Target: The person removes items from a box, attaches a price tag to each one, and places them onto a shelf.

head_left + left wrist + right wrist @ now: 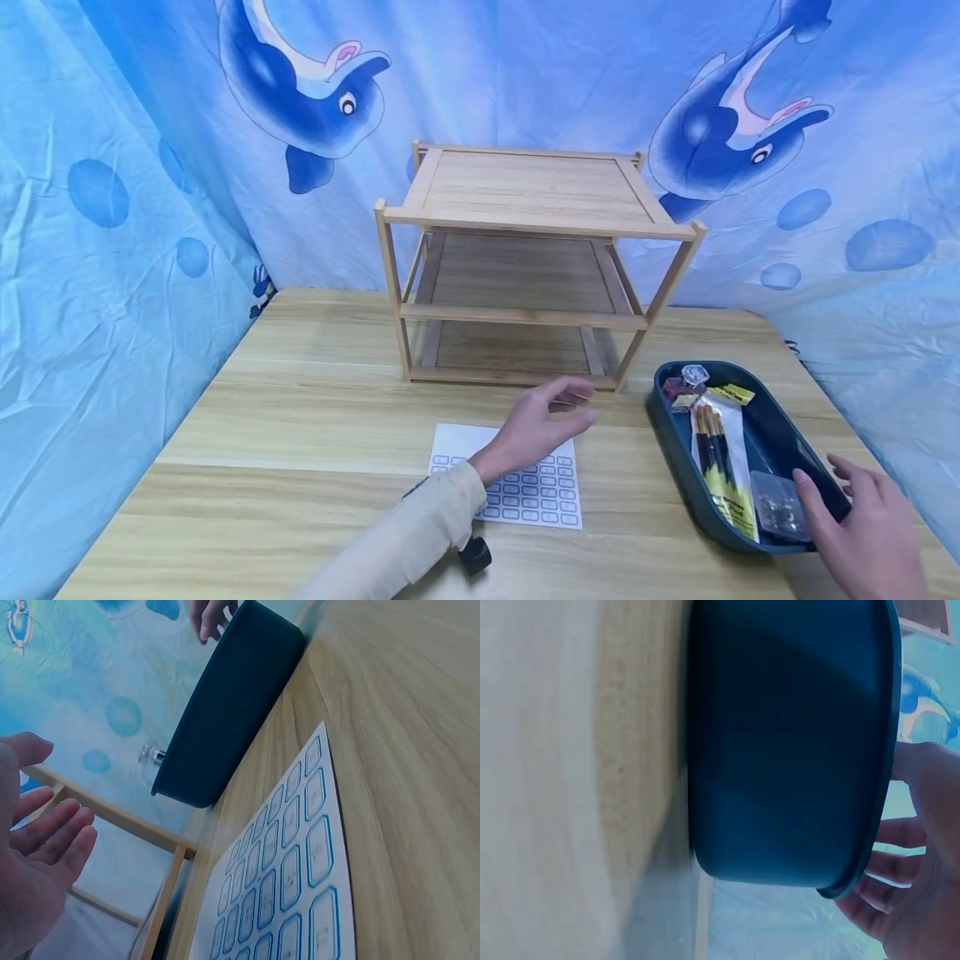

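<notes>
My left hand (536,425) hovers over a white sheet of printed labels (536,500), holding nothing. In the left wrist view its fingers (56,832) are loosely bent, with the thumb apart. At the right, my right hand (870,525) is at the near end of a dark teal plastic basin (675,467), thumb and fingers loosely spread over its rim. The right wrist view shows the basin's outer wall (787,742), with the fingertips partly hidden behind the rim. Inside lie a pack of paintbrushes (716,450), a clear plastic box of small items (780,504) and a clear faceted-topped object (694,375).
A three-tier wooden rack (525,225) stands at the back of the wooden table (300,433). A small black object (475,556) sits beneath the left forearm. Blue dolphin-print curtains (480,75) enclose the table at the back and sides.
</notes>
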Tool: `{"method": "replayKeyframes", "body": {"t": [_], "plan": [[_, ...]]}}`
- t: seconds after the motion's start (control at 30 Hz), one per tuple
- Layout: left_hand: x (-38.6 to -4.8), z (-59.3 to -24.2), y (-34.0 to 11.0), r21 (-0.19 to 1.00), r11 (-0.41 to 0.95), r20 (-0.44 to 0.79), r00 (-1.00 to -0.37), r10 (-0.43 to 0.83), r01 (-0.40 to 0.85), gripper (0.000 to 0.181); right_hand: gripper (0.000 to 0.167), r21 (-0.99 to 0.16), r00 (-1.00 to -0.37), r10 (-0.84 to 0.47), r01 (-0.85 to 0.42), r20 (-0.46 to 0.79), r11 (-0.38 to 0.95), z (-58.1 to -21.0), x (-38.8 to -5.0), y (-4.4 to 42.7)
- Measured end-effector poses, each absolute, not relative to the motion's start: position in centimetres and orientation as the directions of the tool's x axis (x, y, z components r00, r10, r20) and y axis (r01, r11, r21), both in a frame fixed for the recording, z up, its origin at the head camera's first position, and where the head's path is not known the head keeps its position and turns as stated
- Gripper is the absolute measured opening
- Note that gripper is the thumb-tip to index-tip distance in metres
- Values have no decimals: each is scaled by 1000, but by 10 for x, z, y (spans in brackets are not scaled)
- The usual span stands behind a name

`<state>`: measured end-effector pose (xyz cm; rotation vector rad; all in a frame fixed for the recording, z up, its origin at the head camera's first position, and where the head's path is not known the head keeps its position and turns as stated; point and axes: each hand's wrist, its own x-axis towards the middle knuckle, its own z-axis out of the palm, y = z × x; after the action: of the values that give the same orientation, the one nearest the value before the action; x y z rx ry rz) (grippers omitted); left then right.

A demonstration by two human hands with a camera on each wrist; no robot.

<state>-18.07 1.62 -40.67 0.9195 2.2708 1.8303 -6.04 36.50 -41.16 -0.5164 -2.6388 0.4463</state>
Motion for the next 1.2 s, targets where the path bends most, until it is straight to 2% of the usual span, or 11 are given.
{"method": "replayKeyframes", "body": {"t": [0.2, 0.37, 0.6, 0.8, 1.03, 1.2], "plan": [[-178, -404, 25, 923, 78, 286, -809, 513, 376, 41, 53, -414, -792, 574, 461, 207, 785, -413, -59, 364], [-177, -402, 37, 925, 67, 282, -795, 538, 374, 42, 43, -440, -762, 618, 495, 196, 750, -416, -57, 368], [-175, -399, 60, 937, 50, 257, -780, 571, 345, 43, 40, -425, -705, 687, 576, 175, 699, -422, -58, 372], [-175, -391, 82, 952, 3, 243, -759, 603, 308, 41, 38, -394, -704, 688, 590, 176, 705, -425, -58, 374], [-175, -390, 104, 943, 6, 253, -730, 634, 332, 38, 36, -364, -734, 664, 585, 144, 725, -427, -58, 382], [-176, -390, 121, 947, -4, 248, -723, 645, 322, 37, 38, -370, -728, 676, 602, 109, 708, -427, -57, 384]]}}
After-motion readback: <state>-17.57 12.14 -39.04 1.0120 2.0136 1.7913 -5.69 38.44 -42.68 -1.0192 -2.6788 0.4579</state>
